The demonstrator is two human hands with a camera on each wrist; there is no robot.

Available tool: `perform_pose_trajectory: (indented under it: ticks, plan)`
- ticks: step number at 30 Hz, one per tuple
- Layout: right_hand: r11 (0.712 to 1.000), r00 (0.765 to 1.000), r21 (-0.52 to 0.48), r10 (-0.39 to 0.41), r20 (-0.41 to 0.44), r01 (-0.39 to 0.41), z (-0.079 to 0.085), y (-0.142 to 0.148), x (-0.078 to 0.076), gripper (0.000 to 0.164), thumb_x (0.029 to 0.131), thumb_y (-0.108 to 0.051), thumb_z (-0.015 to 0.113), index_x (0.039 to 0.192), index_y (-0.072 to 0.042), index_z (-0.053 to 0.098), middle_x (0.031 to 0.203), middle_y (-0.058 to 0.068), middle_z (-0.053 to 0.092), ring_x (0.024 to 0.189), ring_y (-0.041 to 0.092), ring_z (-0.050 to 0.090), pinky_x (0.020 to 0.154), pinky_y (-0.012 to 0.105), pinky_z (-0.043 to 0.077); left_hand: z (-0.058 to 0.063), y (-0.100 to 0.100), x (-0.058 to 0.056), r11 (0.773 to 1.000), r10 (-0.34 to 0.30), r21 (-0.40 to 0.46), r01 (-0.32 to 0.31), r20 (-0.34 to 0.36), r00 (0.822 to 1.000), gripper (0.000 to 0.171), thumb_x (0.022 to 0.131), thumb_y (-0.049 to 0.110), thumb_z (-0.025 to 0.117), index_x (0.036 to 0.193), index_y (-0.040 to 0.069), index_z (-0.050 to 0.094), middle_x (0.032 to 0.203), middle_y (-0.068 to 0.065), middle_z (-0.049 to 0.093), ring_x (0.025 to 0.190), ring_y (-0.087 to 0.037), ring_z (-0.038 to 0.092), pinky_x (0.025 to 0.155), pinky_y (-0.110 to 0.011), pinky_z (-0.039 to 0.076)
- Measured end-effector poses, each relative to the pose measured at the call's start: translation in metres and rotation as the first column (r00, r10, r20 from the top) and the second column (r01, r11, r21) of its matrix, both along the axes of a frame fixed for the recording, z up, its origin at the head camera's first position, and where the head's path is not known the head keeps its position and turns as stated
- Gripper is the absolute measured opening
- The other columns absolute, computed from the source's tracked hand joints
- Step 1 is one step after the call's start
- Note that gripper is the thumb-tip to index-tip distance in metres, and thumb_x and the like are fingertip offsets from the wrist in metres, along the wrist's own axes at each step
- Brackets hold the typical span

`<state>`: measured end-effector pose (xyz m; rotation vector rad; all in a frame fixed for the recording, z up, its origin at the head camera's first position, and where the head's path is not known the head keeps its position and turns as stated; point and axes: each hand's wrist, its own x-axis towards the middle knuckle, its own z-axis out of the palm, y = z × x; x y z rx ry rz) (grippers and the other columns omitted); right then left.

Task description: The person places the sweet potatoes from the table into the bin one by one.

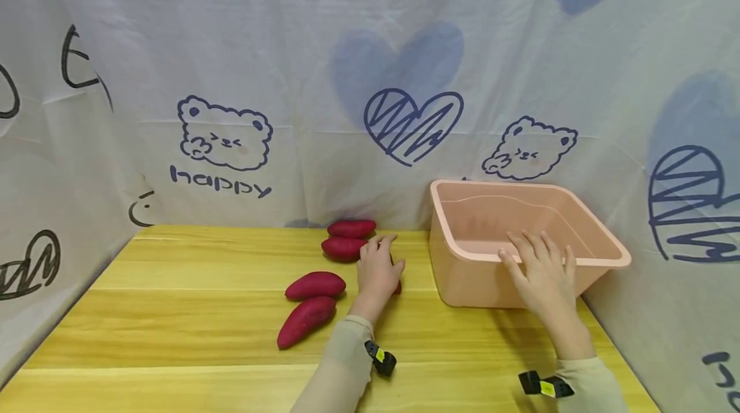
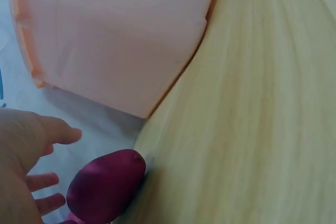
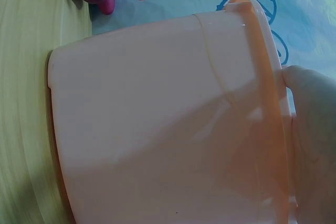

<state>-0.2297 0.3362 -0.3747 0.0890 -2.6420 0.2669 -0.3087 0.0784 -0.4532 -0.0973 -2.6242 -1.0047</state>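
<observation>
Sweet potato (image 1: 397, 288) mostly hidden by L hand (image 1: 377, 270).

In the head view, the left hand (image 1: 378, 272) hides a red tuber (image 1: 397, 288) save a sliver at four o'clock; the right hand (image 1: 540, 278) covers the six-o'clock rim of the pink bin (image 1: 480, 284) partly. The left wrist view crops the bin at twelve.

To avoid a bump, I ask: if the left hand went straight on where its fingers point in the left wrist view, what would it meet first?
Probably the purple-red sweet potato just ahead of the left hand, though the depth between them is unclear.
</observation>
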Motion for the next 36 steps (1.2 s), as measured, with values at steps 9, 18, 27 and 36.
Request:
perform_pose_trajectory:
  ticks: [9, 18, 27, 36]
  plan:
    - [1.000, 1.000, -0.002, 0.001, -0.002, -0.001, 0.002, -0.001, 0.000, 0.050, 0.092, -0.050, 0.033, 0.134, -0.024, 0.039, 0.138, 0.012, 0.038, 0.131, 0.037, 0.023, 0.104, 0.061, -0.001, -0.006, -0.005, -0.002, 1.000, -0.001, -0.020, 0.002, 0.040, 0.999, 0.058, 0.073, 0.021, 0.071, 0.126, 0.024, 0.048, 0.130, -0.008, 0.044, 0.117, -0.031, 0.040, 0.088, -0.049, 0.041]
    - [1.000, 1.000, -0.002, 0.001, 0.007, -0.001, 0.002, -0.002, 0.000, 0.051, 0.092, -0.051, 0.032, 0.135, -0.024, 0.038, 0.139, 0.012, 0.037, 0.131, 0.038, 0.022, 0.104, 0.060, -0.005, -0.008, -0.009, -0.001, 0.999, -0.030, -0.030, 0.033, 0.071, 0.997, 0.059, 0.072, 0.016, 0.068, 0.127, 0.024, 0.048, 0.129, -0.010, 0.045, 0.115, -0.033, 0.043, 0.087, -0.048, 0.042]
    - [1.000, 1.000, 0.001, 0.001, 0.011, -0.001, 0.001, -0.001, 0.000, 0.052, 0.092, -0.051, 0.031, 0.135, -0.022, 0.039, 0.139, 0.013, 0.036, 0.132, 0.038, 0.020, 0.104, 0.060, -0.007, -0.014, -0.009, 0.001, 0.998, -0.054, -0.039, 0.057, 0.078, 0.995, 0.056, 0.073, 0.009, 0.065, 0.126, 0.021, 0.050, 0.126, -0.010, 0.047, 0.110, -0.033, 0.046, 0.083, -0.045, 0.045]
    - [1.000, 1.000, -0.003, -0.001, 0.016, 0.001, -0.001, 0.000, 0.001, 0.052, 0.092, -0.051, 0.031, 0.135, -0.023, 0.038, 0.139, 0.012, 0.036, 0.132, 0.038, 0.020, 0.104, 0.060, -0.006, -0.017, -0.009, 0.000, 0.997, -0.061, -0.047, 0.064, 0.069, 0.996, 0.054, 0.074, 0.009, 0.064, 0.125, 0.020, 0.051, 0.124, -0.010, 0.048, 0.109, -0.033, 0.047, 0.085, -0.044, 0.045]
